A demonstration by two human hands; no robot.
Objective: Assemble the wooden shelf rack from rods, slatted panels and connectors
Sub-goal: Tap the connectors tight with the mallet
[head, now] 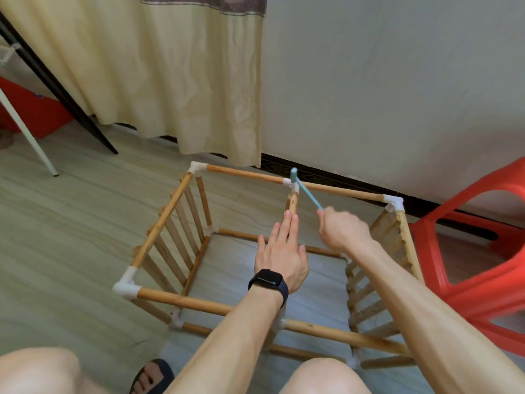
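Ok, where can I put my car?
Bare floor left of the rack, out to the white leg. Inside the rack is bare too, but the left hand and the right hand, holding a hammer, reach over it. Crowded on the right: red stool close to the slatted panel.

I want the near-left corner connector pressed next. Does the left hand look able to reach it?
Probably yes: the left hand, fingers straight on the middle rod, holds nothing, and nothing covers the corner connector; the right hand holds the hammer.
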